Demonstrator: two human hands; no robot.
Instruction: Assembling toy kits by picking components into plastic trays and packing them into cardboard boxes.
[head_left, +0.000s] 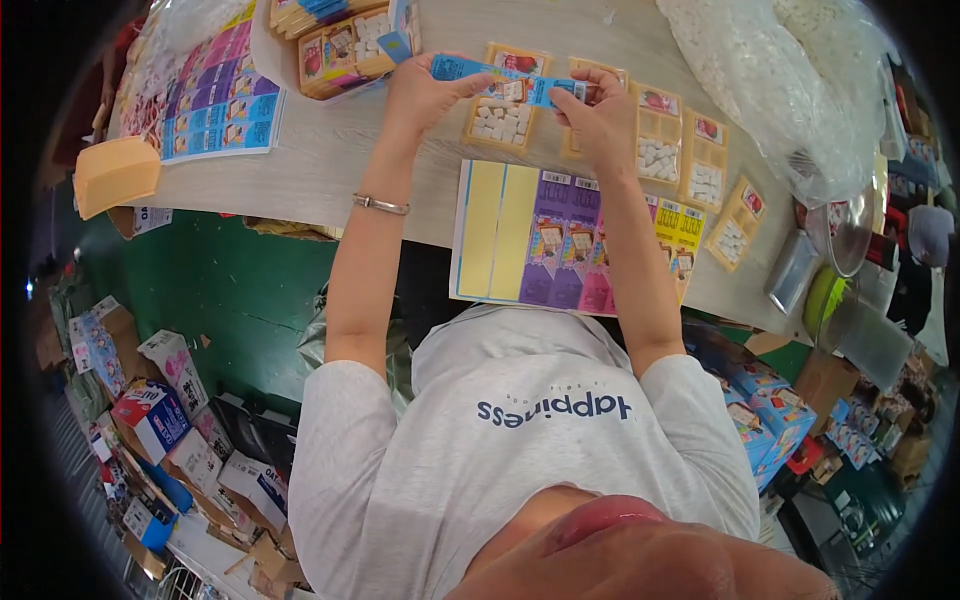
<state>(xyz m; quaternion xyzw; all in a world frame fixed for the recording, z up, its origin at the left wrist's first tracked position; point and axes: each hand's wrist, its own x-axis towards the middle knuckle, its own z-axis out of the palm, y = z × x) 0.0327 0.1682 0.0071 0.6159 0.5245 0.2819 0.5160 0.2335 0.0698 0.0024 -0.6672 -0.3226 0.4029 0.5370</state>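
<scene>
On the wooden table (330, 150), both hands' fingers (585, 100) pinch a blue label strip (505, 78) above a tablet-filled tray (505, 115).

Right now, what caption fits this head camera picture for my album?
Left hand and right hand hold a blue sticker strip above candy packs on a wooden table.

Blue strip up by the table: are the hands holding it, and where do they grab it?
Yes. Both hands hold the blue sticker strip by its ends: the left hand pinches its left end, the right hand its right end.
</scene>
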